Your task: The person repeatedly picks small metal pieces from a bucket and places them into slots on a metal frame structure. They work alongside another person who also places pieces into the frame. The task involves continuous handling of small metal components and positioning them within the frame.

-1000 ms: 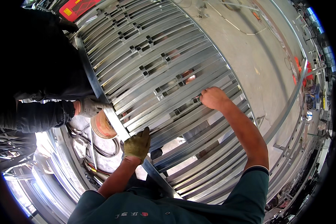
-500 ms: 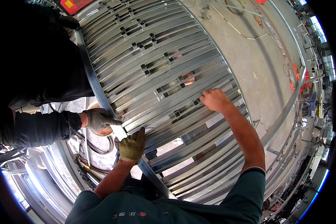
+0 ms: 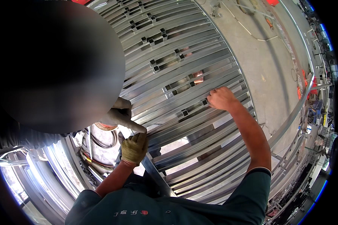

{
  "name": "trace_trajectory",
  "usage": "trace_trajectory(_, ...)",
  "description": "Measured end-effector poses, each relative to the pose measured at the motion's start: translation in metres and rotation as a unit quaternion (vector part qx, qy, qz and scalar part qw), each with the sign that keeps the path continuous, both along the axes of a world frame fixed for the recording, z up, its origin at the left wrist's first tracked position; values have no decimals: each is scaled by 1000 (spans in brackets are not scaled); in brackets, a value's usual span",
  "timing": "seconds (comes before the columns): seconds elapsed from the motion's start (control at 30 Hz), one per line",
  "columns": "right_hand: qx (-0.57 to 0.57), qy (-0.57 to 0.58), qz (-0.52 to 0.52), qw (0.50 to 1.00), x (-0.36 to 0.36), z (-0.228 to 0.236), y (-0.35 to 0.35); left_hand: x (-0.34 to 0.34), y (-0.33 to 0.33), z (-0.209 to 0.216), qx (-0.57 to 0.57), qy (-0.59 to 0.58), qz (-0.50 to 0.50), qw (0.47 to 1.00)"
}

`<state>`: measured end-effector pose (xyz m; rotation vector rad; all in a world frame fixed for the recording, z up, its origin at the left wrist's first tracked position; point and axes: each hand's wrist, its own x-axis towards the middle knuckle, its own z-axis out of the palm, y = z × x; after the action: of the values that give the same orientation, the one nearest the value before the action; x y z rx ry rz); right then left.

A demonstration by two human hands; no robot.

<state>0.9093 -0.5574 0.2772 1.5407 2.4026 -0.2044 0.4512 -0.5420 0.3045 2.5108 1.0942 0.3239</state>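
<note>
My left hand [image 3: 134, 149], in a yellowish work glove, is closed at the left end of a steel tube [image 3: 167, 129] in a large slatted metal frame [image 3: 150, 168]. My bare right hand [image 3: 221, 98] is closed on the slats further right, its fingertips hidden, beside a short square tube piece [image 3: 204, 102]. Another person's grey-gloved hand [image 3: 120, 118] reaches in from the left, its index fingertip at my left glove. Several short square tube pieces [image 3: 154, 66] stand between the slats.
A large dark rounded shape [image 3: 75, 86], blurred, covers the upper left and part of the frame. Hoses [image 3: 103, 140] and long metal profiles [image 3: 56, 165] lie at the lower left. Concrete floor [image 3: 264, 75] and a long curved rail [image 3: 293, 107] are at the right.
The dark rounded shape has come in over the upper left. The other person's hand has moved right to my left glove, whose fingers are now more bent. My right hand stays on the slats.
</note>
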Motion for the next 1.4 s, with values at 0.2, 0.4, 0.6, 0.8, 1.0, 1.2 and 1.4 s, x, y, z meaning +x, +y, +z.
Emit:
trace_trajectory(0.2,-14,-8,7,1000,-3,2,5,-28,-9,-22,-16,19,58,998)
trace_trajectory(0.4,-30,-18,-17,999,-4,7,0,-23,2,-14,-25,-8,33,999)
trace_trajectory(0.6,0,5,-141,990,-19,31,-17,-37,-8,-20,19,-25,55,998)
trace_trajectory(0.8,236,318,-515,760,-84,14,-84,-59,-20,-21,9,-14,63,998)
trace_trajectory(1.0,293,483,-741,363,-208,-63,-146,-76,-21,-28,-27,1,59,998)
trace_trajectory(1.2,264,463,-750,391,-221,-46,-104,-77,-29,-9,-113,-90,108,984)
trace_trajectory(1.4,202,367,-804,422,-263,-68,-90,-75,-39,-5,-131,-82,65,986)
